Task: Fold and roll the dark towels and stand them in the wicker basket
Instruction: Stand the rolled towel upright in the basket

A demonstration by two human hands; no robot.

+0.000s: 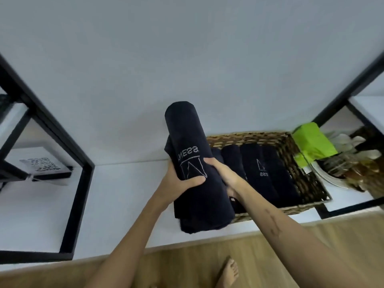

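Observation:
A rolled dark towel (187,129) with a white stitched logo stands tilted at the left end of the wicker basket (291,150). My left hand (178,181) grips the roll from the left, thumb across its front. My right hand (222,171) clasps its right side, fingers on the logo. Its lower end hangs over the basket's front left corner, hiding that corner. Inside the basket, several other rolled dark towels (261,169) lie side by side; one shows the same logo.
The basket sits on a white shelf (124,196) inside a black metal frame (79,196). A bright green cloth (313,142) and a bowl of dried decorations (353,163) are at the right. A card with a QR code (43,166) stands at the left. My bare foot (229,271) is on the wooden floor.

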